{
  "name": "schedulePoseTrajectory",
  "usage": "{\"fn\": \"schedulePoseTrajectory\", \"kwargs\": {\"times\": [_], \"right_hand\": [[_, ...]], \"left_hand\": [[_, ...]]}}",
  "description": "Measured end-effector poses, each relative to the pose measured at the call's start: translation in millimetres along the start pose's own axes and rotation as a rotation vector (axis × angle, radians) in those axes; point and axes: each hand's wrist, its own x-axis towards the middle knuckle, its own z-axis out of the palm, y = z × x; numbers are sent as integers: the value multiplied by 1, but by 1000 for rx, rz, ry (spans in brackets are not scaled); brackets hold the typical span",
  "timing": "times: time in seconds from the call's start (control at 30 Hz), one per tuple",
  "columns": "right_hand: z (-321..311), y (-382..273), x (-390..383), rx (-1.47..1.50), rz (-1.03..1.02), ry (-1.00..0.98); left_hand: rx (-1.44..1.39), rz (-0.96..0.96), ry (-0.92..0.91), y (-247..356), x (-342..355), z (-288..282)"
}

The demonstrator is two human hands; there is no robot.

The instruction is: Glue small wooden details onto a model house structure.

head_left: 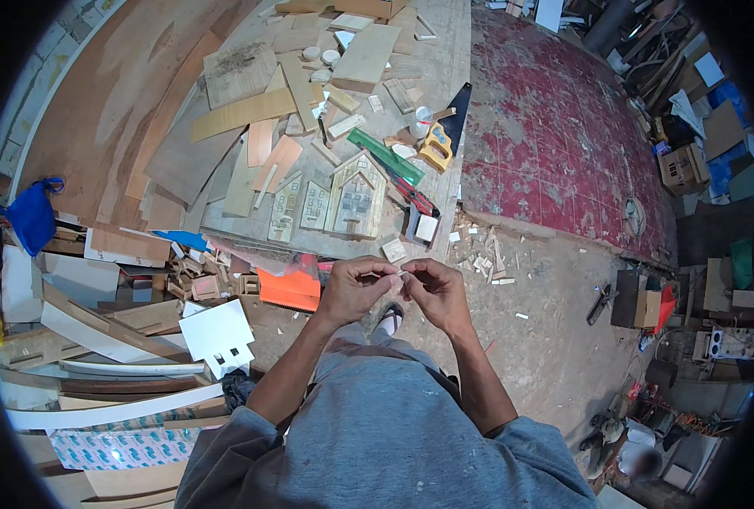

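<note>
Together, both hands' fingers [384, 268] pinch something [400, 273] (tiny, pale).

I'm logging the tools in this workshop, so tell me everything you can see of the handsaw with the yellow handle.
The handsaw has a yellow handle, seemingly plastic, with a grip opening, and a broad, dark, metal-looking blade narrowing toward its tip. It lies near the right edge of the cluttered worktable, handle nearer the person, tip pointing away. A white tub stands just left of it; whether they touch is unclear. Neither hand touches the saw. Its teeth are too small to make out.
</note>
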Motion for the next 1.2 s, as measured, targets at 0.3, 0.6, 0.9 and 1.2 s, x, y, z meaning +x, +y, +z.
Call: {"fn": "schedulePoseTrajectory", "kwargs": {"times": [0.3, 0.6, 0.9, 1.2], "right_hand": [[2, -2, 0, -38, 114, 6], [6, -4, 5, 30, 193, -58], [11, 15, 4, 70, 252, -80], [14, 44, 11, 99, 330, -27]], "left_hand": [[131, 59, -78, -2, 0, -7], [70, 55, -73, -15, -2, -13], [-67, -86, -64, -31, -10, -14], [-273, -228, 69, -71, -10, -8]]}}
